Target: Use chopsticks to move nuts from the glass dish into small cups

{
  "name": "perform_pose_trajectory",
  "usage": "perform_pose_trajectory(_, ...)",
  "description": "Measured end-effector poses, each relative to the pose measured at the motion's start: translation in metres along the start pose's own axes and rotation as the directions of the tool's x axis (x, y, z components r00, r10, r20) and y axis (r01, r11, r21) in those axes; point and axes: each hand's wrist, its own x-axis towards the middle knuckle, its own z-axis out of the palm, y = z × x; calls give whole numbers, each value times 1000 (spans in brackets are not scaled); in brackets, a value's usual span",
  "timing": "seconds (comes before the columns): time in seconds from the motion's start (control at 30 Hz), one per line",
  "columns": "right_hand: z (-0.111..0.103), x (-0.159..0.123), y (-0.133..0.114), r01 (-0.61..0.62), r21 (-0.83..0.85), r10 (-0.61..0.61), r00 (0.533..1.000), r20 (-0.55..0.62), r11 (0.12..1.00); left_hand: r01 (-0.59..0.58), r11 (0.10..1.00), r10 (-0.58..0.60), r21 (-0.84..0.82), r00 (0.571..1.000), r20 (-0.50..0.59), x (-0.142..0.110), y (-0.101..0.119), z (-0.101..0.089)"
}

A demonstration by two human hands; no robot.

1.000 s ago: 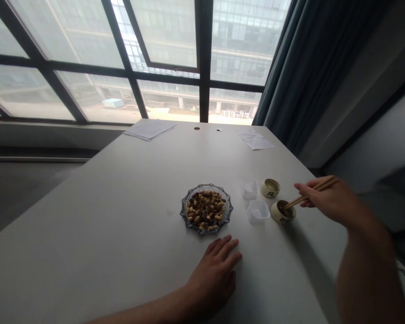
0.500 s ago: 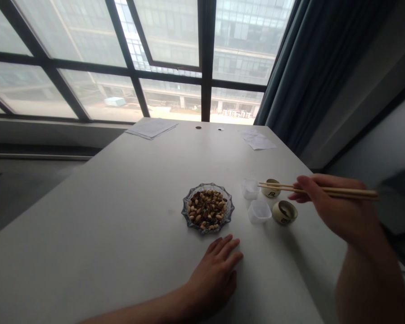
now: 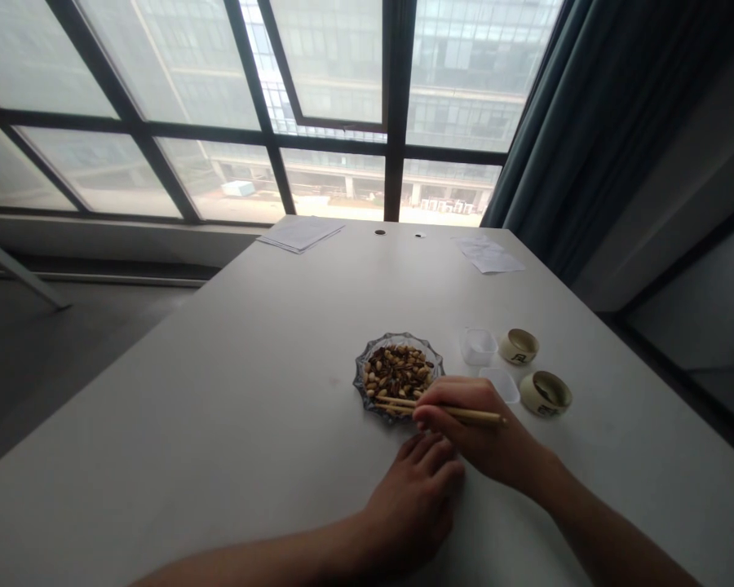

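Observation:
A pair of wooden chopsticks (image 3: 465, 413) is gripped in my right hand (image 3: 483, 428). Their tips reach over the near part of a scalloped glass bowl (image 3: 360, 383), at the mixed nuts and seeds (image 3: 397, 371) inside it. Whether the tips pinch a nut is too small to tell. My left hand (image 3: 419, 493) rests on the white table just in front of the bowl, fingers stretched out, holding nothing. Right of the bowl stand two clear plastic cups, a far one (image 3: 478, 346) and a near one (image 3: 502, 383) partly hidden by my right hand.
Two small beige ceramic cups with dark characters, a far one (image 3: 519, 348) and a near one (image 3: 546, 395), stand right of the plastic cups. Paper sheets lie at the far left (image 3: 302, 235) and far right (image 3: 490, 254) of the table (image 3: 250, 391). A blue curtain (image 3: 578, 163) hangs beside the window.
My right hand has swung left with the chopsticks, from above the ceramic cups to the glass bowl. The view has shifted slightly. My left hand stays near the bowl.

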Motion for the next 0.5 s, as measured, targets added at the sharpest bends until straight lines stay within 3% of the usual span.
perform_pose_trajectory(0.5,11,2,15,24,36,-23,999,-28,999,2,999,-2,-38,1000,-7,-2,-1,-1)
